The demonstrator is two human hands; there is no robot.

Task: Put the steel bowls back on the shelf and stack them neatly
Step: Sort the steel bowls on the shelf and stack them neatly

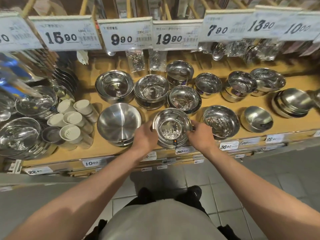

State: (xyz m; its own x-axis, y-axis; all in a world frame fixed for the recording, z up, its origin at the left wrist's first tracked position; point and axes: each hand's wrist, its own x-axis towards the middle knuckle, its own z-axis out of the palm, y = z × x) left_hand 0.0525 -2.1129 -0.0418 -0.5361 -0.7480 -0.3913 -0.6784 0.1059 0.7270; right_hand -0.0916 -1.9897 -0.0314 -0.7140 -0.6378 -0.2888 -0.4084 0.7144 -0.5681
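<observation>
Gripping shiny steel bowl (172,126) | both hands (173,135) | stack at shelf (69,153) front

The steel bowls (172,127) at centre frame gleam mirror-glossy, while the bowl (119,123) to their left looks brushed and matt. The shelf (259,108) is smooth pale wood; the shaker lids (70,133) at left look matt plastic, and the price cards (126,33) along the top papery.

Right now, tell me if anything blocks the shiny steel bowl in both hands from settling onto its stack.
Nothing visible does. The left hand and right hand grip the shiny steel bowl by opposite rims, already nested on the bowl stack at the wooden shelf front edge.
</observation>
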